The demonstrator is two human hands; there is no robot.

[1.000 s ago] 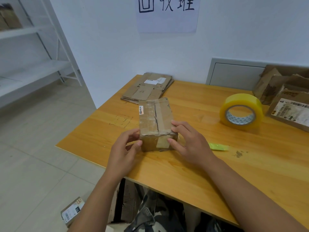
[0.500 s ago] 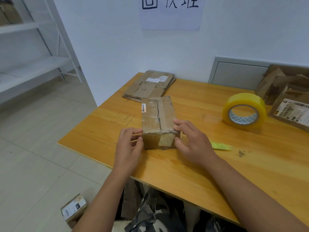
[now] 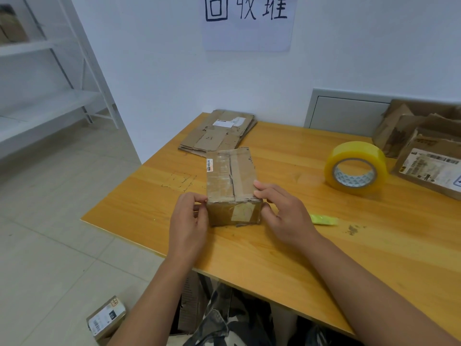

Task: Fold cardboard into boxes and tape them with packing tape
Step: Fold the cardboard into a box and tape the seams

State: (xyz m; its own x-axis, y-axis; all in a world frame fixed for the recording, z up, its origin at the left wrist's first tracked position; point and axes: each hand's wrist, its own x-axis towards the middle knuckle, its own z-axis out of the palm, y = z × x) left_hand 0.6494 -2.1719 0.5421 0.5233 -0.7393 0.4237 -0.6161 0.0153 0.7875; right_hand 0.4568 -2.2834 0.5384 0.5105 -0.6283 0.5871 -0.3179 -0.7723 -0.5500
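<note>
Taped box (image 3: 232, 182) set near front-left of table (image 3: 374, 245), gripped at near end from both sides. Left hand (image 3: 188, 224) curled against left corner. Right hand (image 3: 284, 216) clamped on right corner, fingers over top edge. Tape roll (image 3: 355, 168) parked well right.

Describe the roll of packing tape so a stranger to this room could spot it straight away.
Start at the orange wooden table against the white wall. On its right half, just left of the heap of worn cardboard boxes, stands the roll of packing tape. It is the only round thing there: a glossy yellow ring on its edge, not flat brown cardboard.
</note>
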